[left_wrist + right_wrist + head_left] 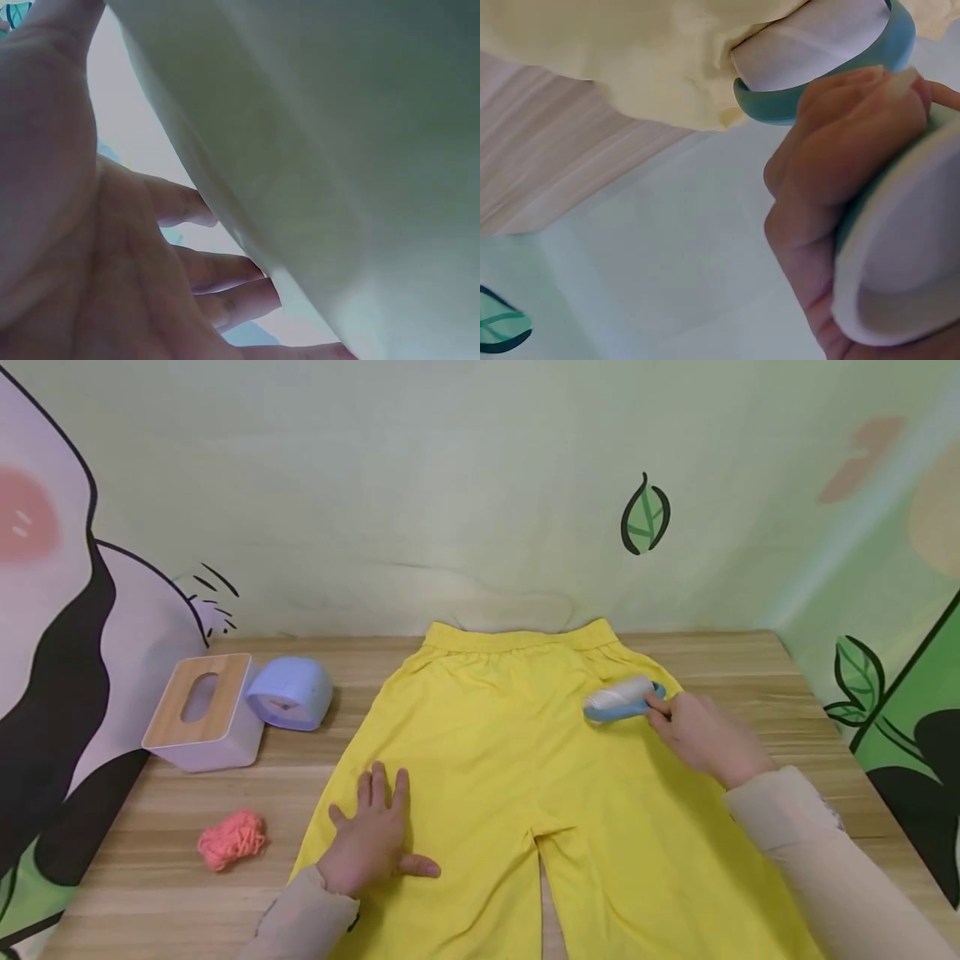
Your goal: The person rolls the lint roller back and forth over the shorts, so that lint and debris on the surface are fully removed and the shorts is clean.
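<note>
Yellow pants (480, 752) lie spread flat, waistband at the back and legs running out of the head view at the bottom. My right hand (705, 735) grips a lint roller (618, 700) by its handle, its white roll over the upper right part of the pants. In the right wrist view the fingers curl round the handle of the lint roller (810, 45), below its blue frame. My left hand (369, 841) rests on the left side of the pants with its fingers spread. The left wrist view shows that hand (105, 255) with its fingertips at the pale-looking cloth (300, 150).
On the wooden table (142, 827), a tissue box (238, 743) with a wood-look lid stands at the back left. A blue clock (300, 693) is beside it. A bundle of coral yarn (232, 840) lies nearer the front. A wall with painted leaves (645, 518) rises behind.
</note>
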`<state>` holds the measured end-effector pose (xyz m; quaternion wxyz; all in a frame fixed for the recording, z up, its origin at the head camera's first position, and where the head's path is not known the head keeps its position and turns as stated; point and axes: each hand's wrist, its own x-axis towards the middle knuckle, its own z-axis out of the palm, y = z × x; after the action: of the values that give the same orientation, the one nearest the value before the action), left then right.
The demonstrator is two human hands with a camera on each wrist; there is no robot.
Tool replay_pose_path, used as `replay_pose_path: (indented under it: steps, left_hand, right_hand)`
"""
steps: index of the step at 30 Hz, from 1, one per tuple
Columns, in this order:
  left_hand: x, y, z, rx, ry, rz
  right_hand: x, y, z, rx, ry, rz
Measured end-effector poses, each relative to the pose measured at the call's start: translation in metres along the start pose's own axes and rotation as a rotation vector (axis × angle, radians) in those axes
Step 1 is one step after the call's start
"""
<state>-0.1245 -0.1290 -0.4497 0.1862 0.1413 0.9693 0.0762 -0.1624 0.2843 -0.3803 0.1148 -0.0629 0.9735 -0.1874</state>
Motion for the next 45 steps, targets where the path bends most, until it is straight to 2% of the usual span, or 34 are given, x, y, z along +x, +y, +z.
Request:
replay_pose_path:
  steps: [3,6,11,17,22,27,30,34,39,45]
  left_hand:
    - [-0.002,-0.003,0.000,-0.010,0.003,-0.006]
    - [-0.003,-0.005,0.001,-0.014,0.012,0.003]
    - [-0.005,-0.006,0.002,0.003,0.028,0.005]
    - [-0.004,0.001,0.005,-0.014,0.050,0.032]
    - [-0.004,0.007,0.004,-0.025,0.062,0.051]
    - [-0.002,0.003,0.002,0.004,0.051,0.014]
    - [-0.003,-0.001,0.002,0.006,0.037,-0.003]
    - [-0.005,-0.003,0.003,0.006,0.045,0.011]
    - [-0.005,-0.002,0.001,0.004,0.046,0.008]
    - [-0.003,-0.001,0.002,-0.001,0.015,-0.007]
  right_hand:
    - [0.020,-0.005,0.001,0.001,0.002,-0.008]
    - [0.038,-0.010,0.003,-0.013,0.006,0.017]
    - [0.056,-0.014,0.007,-0.027,0.036,0.043]
    - [0.058,-0.006,0.013,-0.059,0.131,0.039]
    - [0.056,0.004,0.013,-0.043,0.165,0.048]
    - [0.064,0.006,0.006,-0.009,0.177,0.023]
    - [0.058,-0.002,0.001,-0.001,0.236,0.017]
    - [0.028,-0.023,-0.002,-0.064,0.315,-0.041]
    - [-0.008,-0.041,0.011,-0.055,0.225,-0.099]
    - [-0.025,-0.035,0.042,0.018,0.158,-0.110]
